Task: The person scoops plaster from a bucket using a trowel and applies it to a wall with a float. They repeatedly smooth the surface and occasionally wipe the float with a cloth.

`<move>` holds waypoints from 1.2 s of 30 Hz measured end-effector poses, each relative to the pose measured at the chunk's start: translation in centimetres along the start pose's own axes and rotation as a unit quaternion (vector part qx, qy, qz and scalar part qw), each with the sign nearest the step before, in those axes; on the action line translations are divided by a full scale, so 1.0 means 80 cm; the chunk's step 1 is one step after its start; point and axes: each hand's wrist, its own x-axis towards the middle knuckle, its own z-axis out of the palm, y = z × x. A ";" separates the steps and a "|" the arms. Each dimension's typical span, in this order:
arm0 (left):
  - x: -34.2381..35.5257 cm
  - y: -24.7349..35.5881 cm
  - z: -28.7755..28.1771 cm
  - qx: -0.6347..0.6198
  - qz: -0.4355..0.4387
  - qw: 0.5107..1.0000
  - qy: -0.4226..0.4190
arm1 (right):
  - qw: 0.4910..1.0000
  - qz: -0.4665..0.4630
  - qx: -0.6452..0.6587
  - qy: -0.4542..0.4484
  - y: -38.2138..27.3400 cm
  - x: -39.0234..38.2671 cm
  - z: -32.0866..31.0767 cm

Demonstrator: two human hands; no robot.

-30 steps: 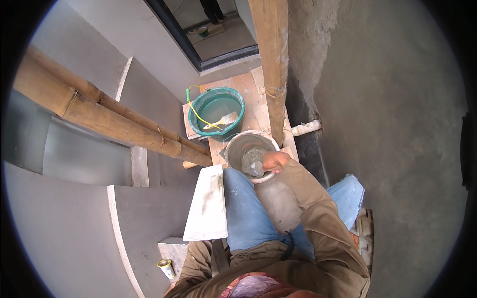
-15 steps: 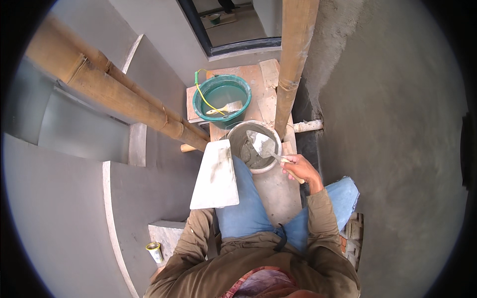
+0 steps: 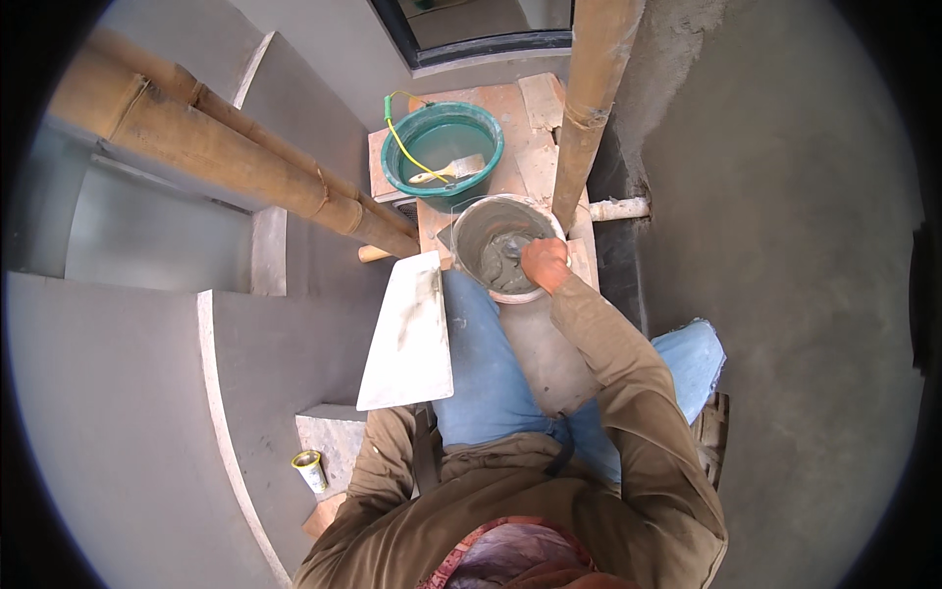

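The right hand (image 3: 546, 263) has moved from beside the mortar bucket (image 3: 491, 218) in over its rim.
Head view: at centre, that hand clenches the trowel (image 3: 512, 250), its blade down in the grey mortar (image 3: 498, 273). The tapered white board (image 3: 407, 339), left of centre, lies beside the bucket, presumably to stay close to the mortar; it hides the left hand, whose grip I cannot tell.

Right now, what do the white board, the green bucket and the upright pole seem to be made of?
White board: perhaps plastic or painted sheet, fairly smooth, judging by its flat, smeared face; I can't be sure.
Green bucket: likely moulded plastic, slightly glossy, from its even colour and rounded rim.
Upright pole: probably bamboo, dull and tan, given its ringed node.
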 end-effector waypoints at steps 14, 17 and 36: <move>-0.023 0.003 -0.022 -0.013 0.010 1.000 0.020 | 0.987 -0.076 -0.057 -0.130 -0.011 0.005 -0.021; -0.019 0.004 -0.019 -0.015 0.008 1.000 0.016 | 0.989 -0.087 -0.028 -0.120 -0.007 0.013 -0.011; 0.022 -0.009 0.020 -0.037 -0.006 0.999 -0.004 | 0.802 0.029 0.596 0.021 0.090 -0.165 -0.036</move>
